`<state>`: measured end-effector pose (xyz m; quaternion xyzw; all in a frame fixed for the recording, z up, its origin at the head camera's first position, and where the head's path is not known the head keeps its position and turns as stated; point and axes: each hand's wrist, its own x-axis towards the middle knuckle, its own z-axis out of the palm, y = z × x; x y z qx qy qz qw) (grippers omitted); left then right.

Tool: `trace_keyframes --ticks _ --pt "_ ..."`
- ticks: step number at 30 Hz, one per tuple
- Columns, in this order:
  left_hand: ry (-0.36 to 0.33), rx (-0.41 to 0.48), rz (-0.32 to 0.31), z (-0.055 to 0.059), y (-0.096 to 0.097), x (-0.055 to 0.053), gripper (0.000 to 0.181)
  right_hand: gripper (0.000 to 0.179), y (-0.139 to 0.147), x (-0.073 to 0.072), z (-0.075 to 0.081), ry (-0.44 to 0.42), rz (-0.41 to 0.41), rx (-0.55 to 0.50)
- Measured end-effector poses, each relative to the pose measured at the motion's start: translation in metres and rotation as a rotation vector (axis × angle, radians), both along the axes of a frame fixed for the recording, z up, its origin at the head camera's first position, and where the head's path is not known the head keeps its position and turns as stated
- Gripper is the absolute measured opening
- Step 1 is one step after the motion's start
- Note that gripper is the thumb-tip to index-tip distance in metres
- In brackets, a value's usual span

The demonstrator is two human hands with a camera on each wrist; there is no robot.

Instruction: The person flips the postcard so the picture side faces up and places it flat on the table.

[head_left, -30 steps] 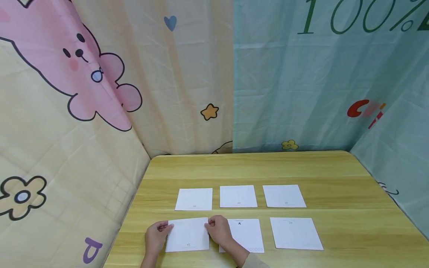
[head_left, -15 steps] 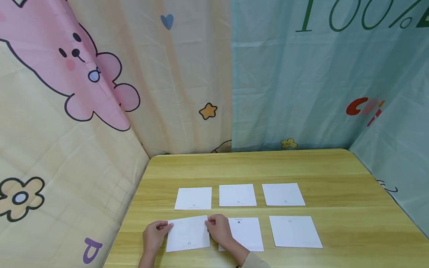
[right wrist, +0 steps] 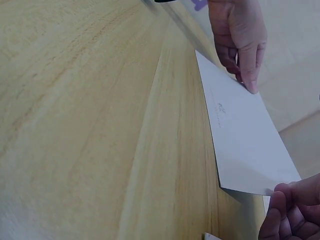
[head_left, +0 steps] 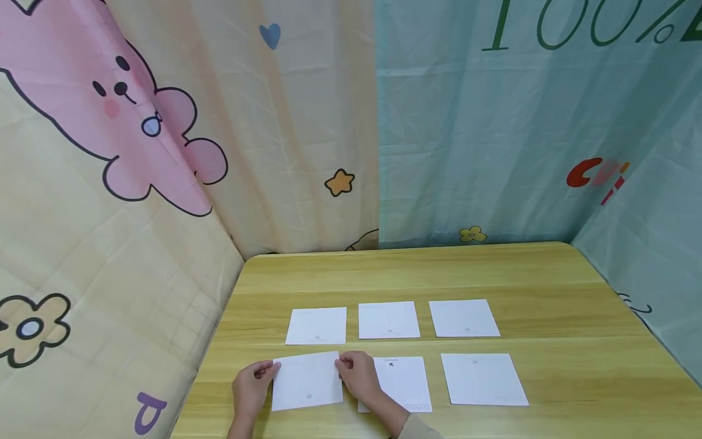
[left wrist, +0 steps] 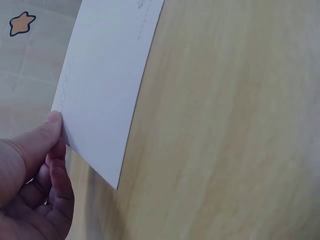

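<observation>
In the head view, my left hand (head_left: 253, 390) and right hand (head_left: 359, 378) hold a white postcard (head_left: 307, 384) between them at the near left of the table. My left thumb and fingers pinch its upper left corner. At the opposite upper corner, my right thumb and fingers grip the edge. Small printed circles and a tiny logo show on the postcard (left wrist: 105, 85) in the left wrist view. From the right wrist, the postcard (right wrist: 245, 135) appears tilted, its near edge close over the wood. Partly under my right forearm lies another postcard (head_left: 403, 384).
Three white postcards form a far row: left (head_left: 316, 326), middle (head_left: 388, 320) and right (head_left: 464, 318). One more (head_left: 484, 379) lies at the near right. The wooden table (head_left: 576, 341) meets printed curtains (head_left: 296, 122) at its back and sides.
The held postcard has tilted slightly, its right side rising a little. Both hands keep their grip on it. The other postcards stay in place, while the head view has shifted slightly.
</observation>
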<state>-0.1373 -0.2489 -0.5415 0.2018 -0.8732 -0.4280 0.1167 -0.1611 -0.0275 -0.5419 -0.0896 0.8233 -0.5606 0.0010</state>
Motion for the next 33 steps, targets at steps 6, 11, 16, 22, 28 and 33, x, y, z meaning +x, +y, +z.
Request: trace_keyframes --ticks 6,11,16,22,28,33 --pt "0.061 -0.028 0.001 0.007 0.002 0.002 0.018 0.008 0.000 -0.001 0.001 0.022 -0.006 0.010" --pt "0.078 -0.051 -0.003 0.013 0.004 0.004 0.018 0.008 -0.001 -0.001 0.003 0.038 0.000 0.017" --pt "0.079 -0.059 0.004 0.015 0.005 0.006 0.018 0.009 0.000 -0.001 0.005 0.047 0.009 0.033" --pt "0.064 0.001 0.052 0.017 0.007 0.007 0.021 0.012 0.002 -0.003 0.006 0.107 0.002 0.079" --pt "0.044 0.150 0.078 0.015 0.006 0.009 0.027 0.012 0.001 -0.002 0.007 0.116 0.002 0.078" --pt "0.053 0.211 0.075 0.012 0.006 0.011 0.033 0.012 0.002 -0.001 0.006 0.114 -0.008 0.052"
